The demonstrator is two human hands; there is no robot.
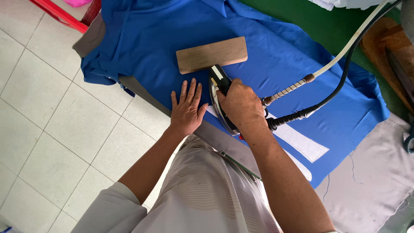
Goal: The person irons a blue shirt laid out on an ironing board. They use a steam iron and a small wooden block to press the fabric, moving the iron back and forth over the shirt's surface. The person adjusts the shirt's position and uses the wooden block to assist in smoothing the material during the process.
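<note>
The right hand (239, 103) is closed around the handle of a steam iron (221, 97), whose soleplate rests on the blue fabric (276, 56) spread over the surface (371, 172). The left hand (186, 110) lies flat and spread, holding nothing, pressing the fabric just beside the iron on its left.

Risks, as judged: the left fingertips sit very close to the hot soleplate edge, so a sideways drift of the iron could burn them. An iron resting in one spot could scorch or shine the cloth. The black cable (345, 73) and the pale hose (345, 47) trail from the rear of the iron across the fabric to the upper right; either could snag or drag creases into the cloth.

Surroundings: a wooden block (211, 55) lies on the fabric directly beyond the iron's nose, touching or nearly so, and blocks forward travel. A white strip (302, 144) lies on the fabric behind the iron, to the right. A tiled floor (47, 125) is to the left of the iron, and a red frame (60, 15) is at upper left.
</note>
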